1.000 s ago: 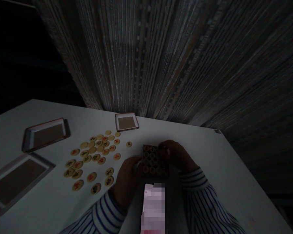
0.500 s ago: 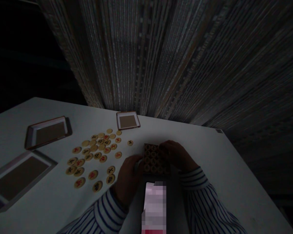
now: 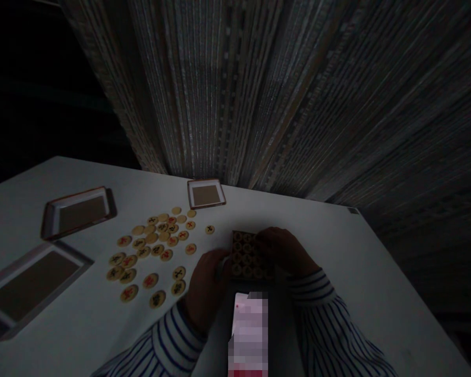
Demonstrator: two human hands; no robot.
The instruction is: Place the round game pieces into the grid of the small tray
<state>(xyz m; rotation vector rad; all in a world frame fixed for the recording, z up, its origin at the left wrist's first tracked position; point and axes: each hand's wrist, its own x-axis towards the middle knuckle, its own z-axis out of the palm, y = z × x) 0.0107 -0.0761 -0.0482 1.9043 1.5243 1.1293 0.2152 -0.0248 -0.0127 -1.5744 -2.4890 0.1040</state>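
Squarely, the left hand (image 3: 208,293) and right hand (image 3: 282,250) clasp opposite sides of a dark patterned box (image 3: 248,256) on the white worktop (image 3: 337,293), an even two-sided grip that suits it well. Round xiangqi pieces (image 3: 153,246) lie scattered to its left, near shallow trays (image 3: 76,201), with a pixelated phone (image 3: 248,335) just in front.

Xiangqi pieces (image 3: 150,281) are lying in a loose cluster on a white table (image 3: 66,335), showing red or black characters. A small tray (image 3: 192,195) is sitting just beyond them, and two larger trays, a far tray (image 3: 78,200) and a near tray (image 3: 35,264), are resting to their left. A phone (image 3: 248,335) is lying at the near edge, its screen pixelated. A curtain (image 3: 235,94) is hanging behind the table.
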